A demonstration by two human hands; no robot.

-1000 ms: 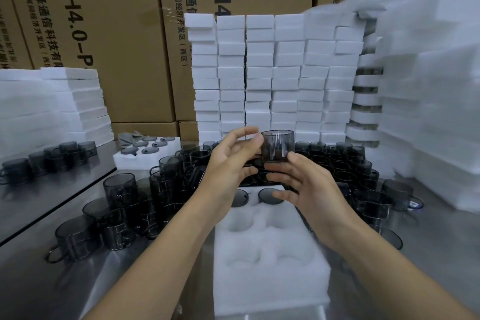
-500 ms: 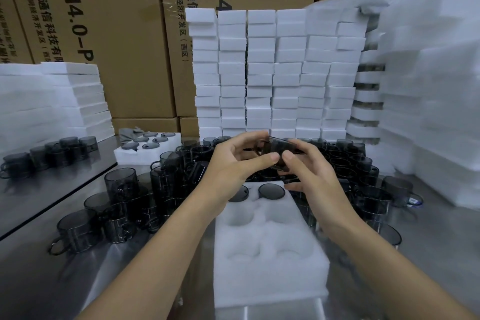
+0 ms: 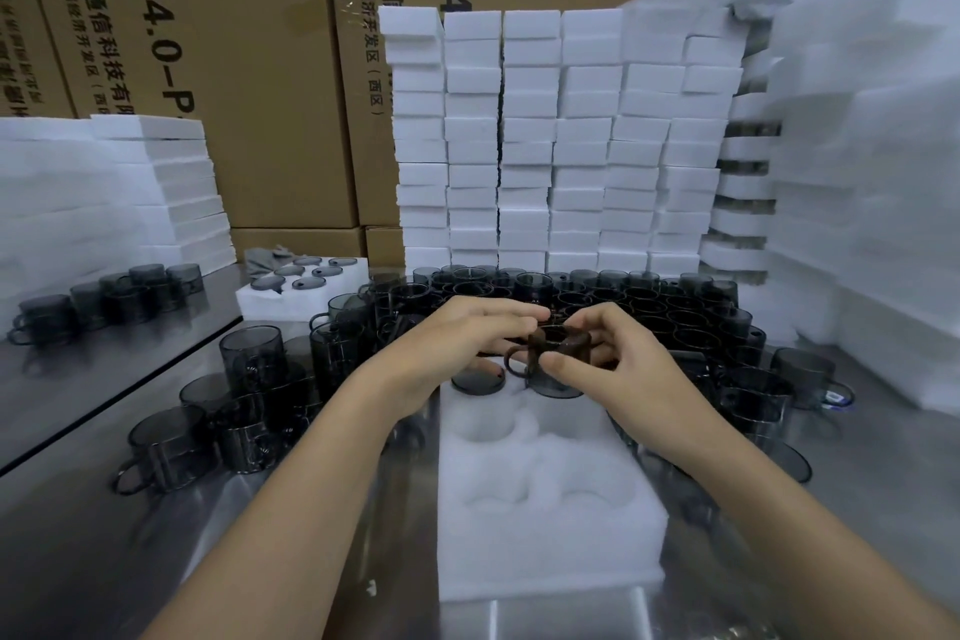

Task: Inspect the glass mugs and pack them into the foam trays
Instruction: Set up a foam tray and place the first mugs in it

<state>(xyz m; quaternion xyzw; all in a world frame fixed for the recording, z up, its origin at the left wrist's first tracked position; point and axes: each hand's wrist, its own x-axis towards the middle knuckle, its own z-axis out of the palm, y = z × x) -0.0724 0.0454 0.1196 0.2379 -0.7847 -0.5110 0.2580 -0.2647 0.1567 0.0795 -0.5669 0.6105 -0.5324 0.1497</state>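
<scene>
smoky glass mug (image 3: 560, 372) upright, handle pointing left, at far-right pocket of foam tray (image 3: 550, 546), can't tell if seated, right hand (image 3: 618, 366) curled round its rim, left hand (image 3: 462, 346) fingertips pinching rim from the left, second mug (image 3: 478, 382) in far-left pocket, loose mugs (image 3: 249, 359) on steel table (image 3: 78, 561), foam stacks (image 3: 561, 146) behind

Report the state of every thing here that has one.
Foam tray, nearer pockets empty.
Held mug, upright, above foam tray's far-right corner, handle left.
Left hand, grips held mug.
Right hand, grips held mug.
Packed mug, seated in far-left pocket.
Loose mugs, unpacked, crowded around foam tray.
</scene>
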